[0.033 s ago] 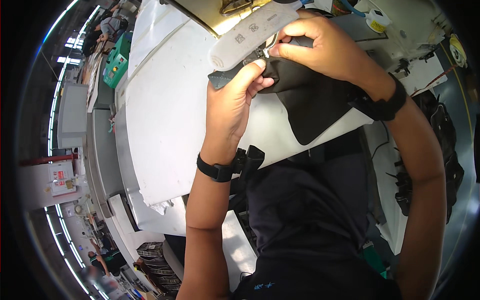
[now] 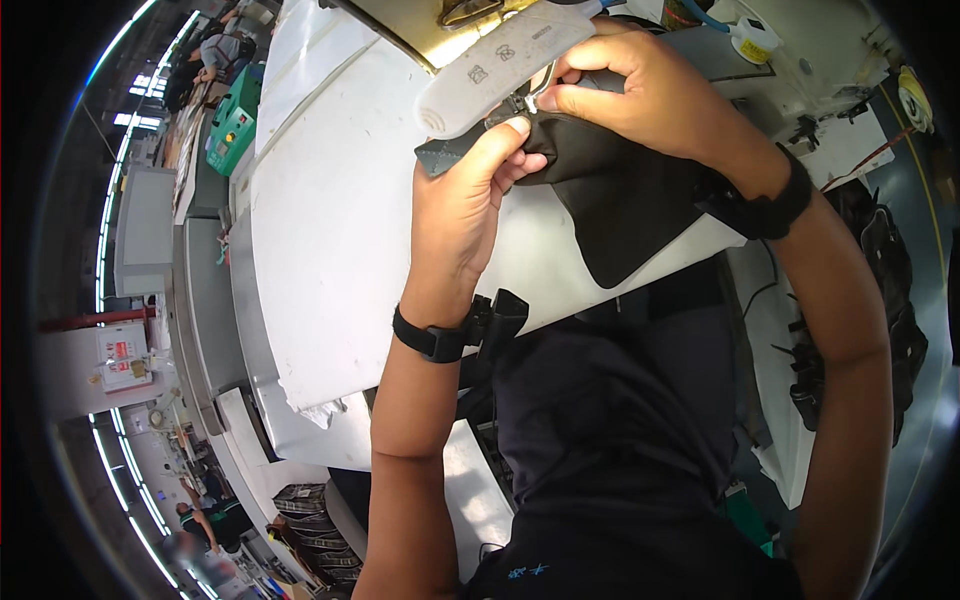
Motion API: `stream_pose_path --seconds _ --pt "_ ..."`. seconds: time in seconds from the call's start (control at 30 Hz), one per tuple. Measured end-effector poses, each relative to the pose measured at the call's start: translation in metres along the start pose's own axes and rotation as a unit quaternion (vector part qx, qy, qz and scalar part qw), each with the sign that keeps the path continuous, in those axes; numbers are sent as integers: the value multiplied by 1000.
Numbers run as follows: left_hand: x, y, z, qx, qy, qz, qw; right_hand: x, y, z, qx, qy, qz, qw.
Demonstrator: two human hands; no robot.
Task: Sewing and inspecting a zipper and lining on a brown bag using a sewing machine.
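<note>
Dark, nearly black fabric [image 2: 625,215] lies bunched under the metal foot [image 2: 532,102] of a sewing machine, and one flap drapes over the near table edge. My left hand [image 2: 478,180] pinches the cloth between thumb and fingers, just left of the foot. On the other side my right hand [image 2: 625,90] is closed, thumb and forefinger pressed together at the cloth right beside the foot. The fabric between its fingertips is mostly hidden. Above both hands extends the machine's pale grey head [image 2: 505,65]. A small dark corner with light stitch marks [image 2: 438,157] shows left of my left hand.
The white worktable [image 2: 330,230] spreads to the left. A lamp-lit yellowish panel [image 2: 415,25] stands behind the machine head. A white bottle with a yellow label [image 2: 752,42] is at the far right. Dark garments [image 2: 880,300] hang at right; a green machine [image 2: 232,125] stands far left.
</note>
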State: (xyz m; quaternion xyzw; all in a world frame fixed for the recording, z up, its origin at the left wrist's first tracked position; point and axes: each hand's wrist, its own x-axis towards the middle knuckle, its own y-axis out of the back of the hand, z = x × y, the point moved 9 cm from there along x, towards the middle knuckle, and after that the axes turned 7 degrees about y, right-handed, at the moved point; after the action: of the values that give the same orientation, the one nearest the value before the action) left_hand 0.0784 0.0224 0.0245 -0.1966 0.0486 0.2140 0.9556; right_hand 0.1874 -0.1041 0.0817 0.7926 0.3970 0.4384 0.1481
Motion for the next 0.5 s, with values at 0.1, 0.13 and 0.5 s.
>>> stream_pose_path --seconds 0.1,0.13,0.5 --pt "0 -1 0 -2 1 -3 1000 1 1 0 25 0 4 1000" --pt "0 -1 0 -3 0 -6 1000 1 0 0 35 0 4 999" --pt "-4 -2 -2 -18 -13 10 1000 1 6 -9 7 40 46 998"
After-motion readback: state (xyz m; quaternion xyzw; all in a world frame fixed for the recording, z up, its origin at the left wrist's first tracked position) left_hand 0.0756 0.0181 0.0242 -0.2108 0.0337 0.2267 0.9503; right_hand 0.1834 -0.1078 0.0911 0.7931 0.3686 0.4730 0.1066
